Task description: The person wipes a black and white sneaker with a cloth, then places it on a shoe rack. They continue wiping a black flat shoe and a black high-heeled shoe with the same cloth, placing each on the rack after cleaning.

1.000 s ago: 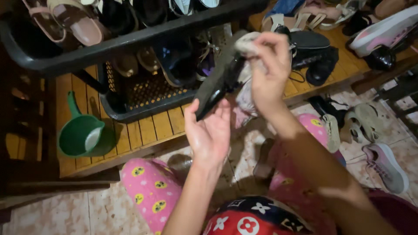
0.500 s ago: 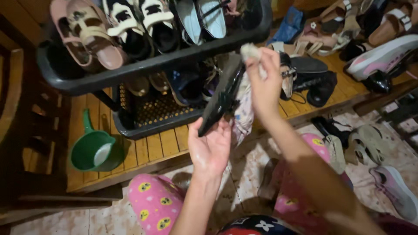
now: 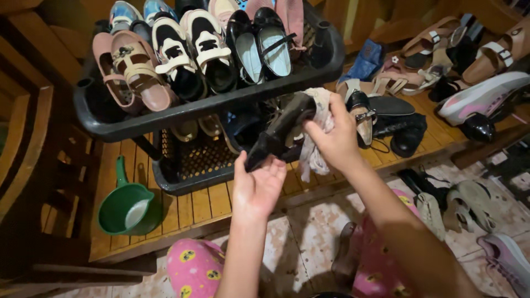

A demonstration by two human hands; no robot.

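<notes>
- The left hand (image 3: 258, 185) is cupping the low end of a black shoe (image 3: 279, 129), fingers half curled under it, palm up.
- The right hand (image 3: 331, 138) is closing around a pale crumpled cloth (image 3: 314, 143), pressing it against the shoe's upper end.
- The shoe is tilting up to the right, just in front of a black plastic shoe rack (image 3: 221, 105) (its upper tier is carrying several pairs).
- A green dipper (image 3: 128, 205) is sitting to the left on the wooden bench (image 3: 187, 201).
- More sandals, probably loose pairs, are lying far right.
</notes>
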